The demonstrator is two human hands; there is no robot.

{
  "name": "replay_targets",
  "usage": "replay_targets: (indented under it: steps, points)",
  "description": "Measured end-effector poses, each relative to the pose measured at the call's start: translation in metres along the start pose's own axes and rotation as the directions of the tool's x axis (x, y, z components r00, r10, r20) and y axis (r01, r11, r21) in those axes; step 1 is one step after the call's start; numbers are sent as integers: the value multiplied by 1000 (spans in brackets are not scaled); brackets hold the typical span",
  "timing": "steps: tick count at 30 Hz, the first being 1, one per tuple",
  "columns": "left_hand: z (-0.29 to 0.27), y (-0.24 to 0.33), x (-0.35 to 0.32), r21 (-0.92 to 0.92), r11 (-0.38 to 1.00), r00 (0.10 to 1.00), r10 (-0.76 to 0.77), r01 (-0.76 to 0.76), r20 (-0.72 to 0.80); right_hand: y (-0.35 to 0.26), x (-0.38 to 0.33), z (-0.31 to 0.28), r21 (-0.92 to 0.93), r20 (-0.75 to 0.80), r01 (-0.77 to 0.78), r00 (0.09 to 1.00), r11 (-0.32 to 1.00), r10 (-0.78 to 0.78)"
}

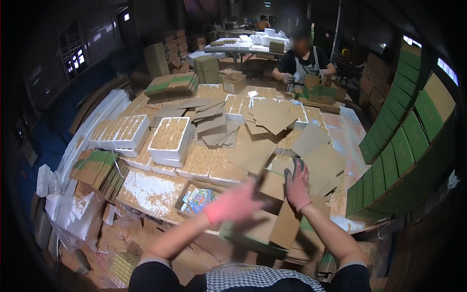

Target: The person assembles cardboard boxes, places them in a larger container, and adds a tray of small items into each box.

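An open cardboard box (254, 225), brown with green parts, stands in front of me at the near edge of the table. My right hand (297, 184), in a pink glove with dark fingertips, is at the box's far right corner, fingers stretched upward. It appears to touch the raised cardboard there. Over the box's left side is my left hand (234, 203), also pink-gloved and smeared by motion; its fingers are not readable. A shallow carton (181, 207) with colourful printed packets (198, 199) lies left of that hand. Flat cardboard sheets (318, 168) are spread beyond my right hand.
White foam trays (168, 141) filled with tan crumbly material cover the table. Folded green-brown cartons (97, 168) lie at the left, and green boxes (394, 168) are stacked along the right. Across the table a person (304, 61) in gloves handles a carton (318, 92).
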State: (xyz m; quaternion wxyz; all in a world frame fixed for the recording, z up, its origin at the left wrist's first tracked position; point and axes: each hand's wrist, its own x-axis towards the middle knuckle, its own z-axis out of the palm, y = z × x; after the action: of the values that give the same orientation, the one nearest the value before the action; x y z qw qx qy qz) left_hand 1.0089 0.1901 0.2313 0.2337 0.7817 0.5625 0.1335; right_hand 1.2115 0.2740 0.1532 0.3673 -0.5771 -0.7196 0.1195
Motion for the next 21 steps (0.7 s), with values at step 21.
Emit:
replay_targets:
  steps: [21]
  points:
    - [53,-152,-84,-971,147,768,-638,186,51,-5,-30,-63,562,707,544,74,622,-703]
